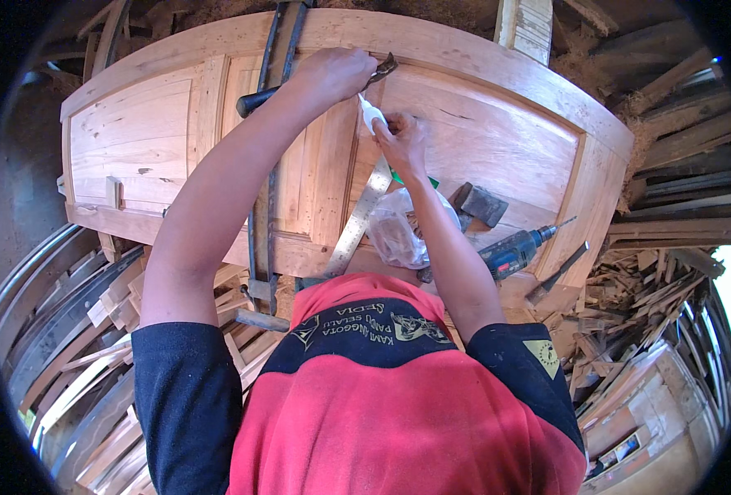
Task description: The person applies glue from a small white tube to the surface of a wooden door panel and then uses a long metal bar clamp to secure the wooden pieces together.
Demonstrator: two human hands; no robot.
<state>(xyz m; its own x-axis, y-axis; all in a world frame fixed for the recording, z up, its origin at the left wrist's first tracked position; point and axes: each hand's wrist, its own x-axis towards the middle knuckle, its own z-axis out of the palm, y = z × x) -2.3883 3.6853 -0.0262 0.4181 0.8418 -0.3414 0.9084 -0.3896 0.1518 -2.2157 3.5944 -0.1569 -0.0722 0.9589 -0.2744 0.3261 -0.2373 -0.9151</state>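
My right hand [403, 144] is closed around a slim white squeeze bottle [371, 115], its narrow tip pointing up toward my left hand. Bent over the far part of a wooden panelled door [497, 124], my left hand [337, 76] has its fingers closed on a dark tool with a curved end [382, 69]. That tool lies by the inner edge of the door frame; its kind is hard to make out. The bottle's tip is close beneath the left fingers. A bar clamp [264, 177] runs across the door beside my left forearm.
Near my right forearm lie a clear plastic bag [398, 227], a dark block [482, 204], a blue power drill [517, 252] with its bit and a chisel [558, 274]. A metal ruler [360, 216] slants across the door. Wood offcuts [621, 318] pile up around.
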